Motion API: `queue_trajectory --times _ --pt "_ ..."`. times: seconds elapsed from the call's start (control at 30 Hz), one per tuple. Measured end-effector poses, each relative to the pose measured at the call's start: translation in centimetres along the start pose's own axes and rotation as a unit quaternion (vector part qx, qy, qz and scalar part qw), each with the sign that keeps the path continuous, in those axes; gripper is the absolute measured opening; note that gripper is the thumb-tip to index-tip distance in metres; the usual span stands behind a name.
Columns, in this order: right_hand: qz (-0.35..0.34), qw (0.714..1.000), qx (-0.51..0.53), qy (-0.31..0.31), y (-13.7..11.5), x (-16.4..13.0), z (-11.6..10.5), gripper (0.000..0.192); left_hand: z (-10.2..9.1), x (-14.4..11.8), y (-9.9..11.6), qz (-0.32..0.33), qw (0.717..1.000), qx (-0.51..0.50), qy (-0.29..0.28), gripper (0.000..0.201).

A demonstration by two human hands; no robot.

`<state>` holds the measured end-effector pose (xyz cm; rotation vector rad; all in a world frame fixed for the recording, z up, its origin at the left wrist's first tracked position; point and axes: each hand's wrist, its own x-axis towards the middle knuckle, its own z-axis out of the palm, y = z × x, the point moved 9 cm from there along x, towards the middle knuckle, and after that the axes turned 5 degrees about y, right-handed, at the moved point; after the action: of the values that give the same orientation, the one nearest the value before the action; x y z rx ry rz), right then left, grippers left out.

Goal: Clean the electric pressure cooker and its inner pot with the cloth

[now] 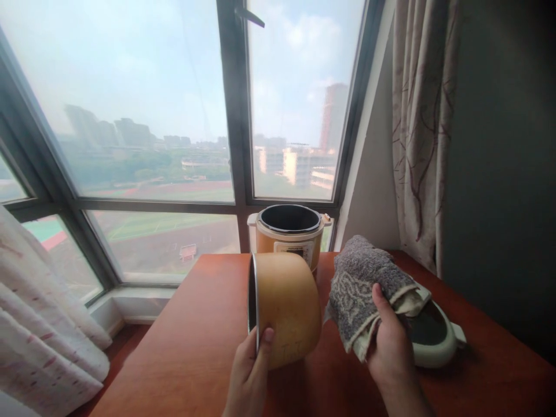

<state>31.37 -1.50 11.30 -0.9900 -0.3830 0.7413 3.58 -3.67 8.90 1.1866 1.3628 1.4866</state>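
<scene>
My left hand grips the rim of a golden inner pot, held on its side over the table with its mouth facing left. My right hand holds a folded grey patterned towel just right of the pot, close to its base; I cannot tell whether they touch. Behind them the orange cooker body stands open and empty at the table's far edge. The cooker's white lid lies on the table under my right hand.
The reddish wooden table stands against a large window. A patterned curtain hangs at the right beside a dark wall. A white and pink curtain hangs at the lower left.
</scene>
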Motion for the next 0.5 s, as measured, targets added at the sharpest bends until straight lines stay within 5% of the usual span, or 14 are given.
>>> queue_trajectory --times 0.07,0.13,0.23,0.3,0.37,0.5 --pt "-0.063 0.996 -0.049 -0.037 -1.0 -0.8 2.4 0.057 0.2 0.0 -0.6 -0.006 1.000 0.003 -0.012 0.064" --pt "-0.147 0.971 -0.125 -0.145 -2.3 -2.4 6.2 0.046 0.3 0.0 -1.4 -0.010 0.999 0.006 -0.029 0.065" --pt "-0.317 0.853 -0.258 -0.325 -3.5 -6.6 12.2 0.040 0.5 0.0 -2.3 -0.009 0.999 0.005 -0.046 0.067" --pt "-0.407 0.762 -0.330 -0.379 -3.2 -9.1 14.4 0.052 0.6 0.0 -2.5 -0.006 0.999 -0.010 -0.045 0.069" --pt "-0.455 0.707 -0.378 -0.388 -2.6 -10.5 15.2 0.064 0.8 0.2 -2.3 -0.001 0.998 -0.041 -0.046 0.066" --pt "-0.513 0.663 -0.403 -0.368 -1.6 -12.2 13.6 0.073 0.6 0.4 -1.0 0.032 0.994 -0.096 -0.030 0.051"
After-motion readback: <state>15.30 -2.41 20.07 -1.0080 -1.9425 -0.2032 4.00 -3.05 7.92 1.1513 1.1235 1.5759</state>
